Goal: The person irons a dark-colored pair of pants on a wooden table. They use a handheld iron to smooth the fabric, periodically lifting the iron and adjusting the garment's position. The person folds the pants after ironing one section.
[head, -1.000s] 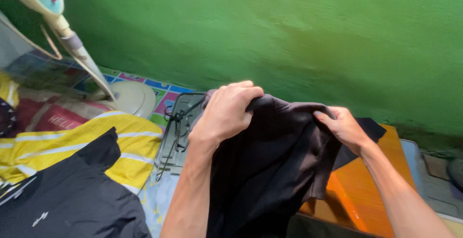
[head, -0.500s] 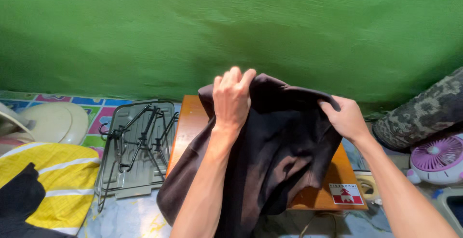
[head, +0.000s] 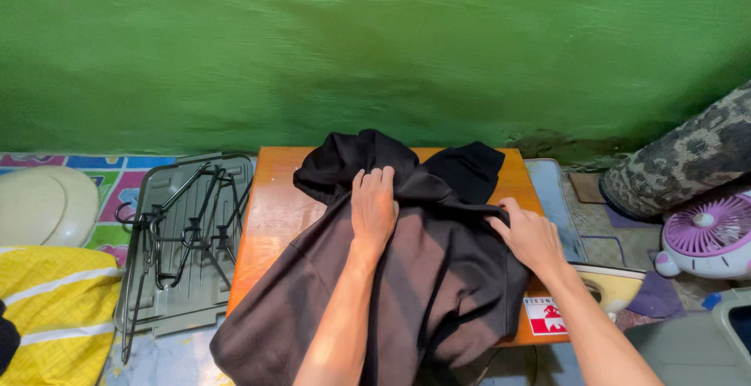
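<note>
Two bare hands work one dark garment point(head: 438, 276) spread over an orange worktop point(head: 274, 214) set against a green wall point(head: 375, 50). Garment: covers most of the worktop from the far edge to the near edge, and its lower part hangs over the near-left corner. A grey metal tray point(head: 168, 308) holding black wire hangers point(head: 192, 229) lies just beside the left edge of the worktop. A yellow cloth with white stripes point(head: 55, 308) lies further left, well apart from the worktop. A small purple fan point(head: 708, 233) stands to the right, well apart from the worktop. Label: a small rectangular white-and-red sticker point(head: 545, 315) sits on the near-right corner of the worktop, touching the garment edge. Left hand point(head: 374, 210): palm down, fingers point(head: 375, 183) extended and close together, pressed flat on the garment near the far edge. Right hand point(head: 530, 237): fingers curled, pinching a fold of the garment near the right edge.
</note>
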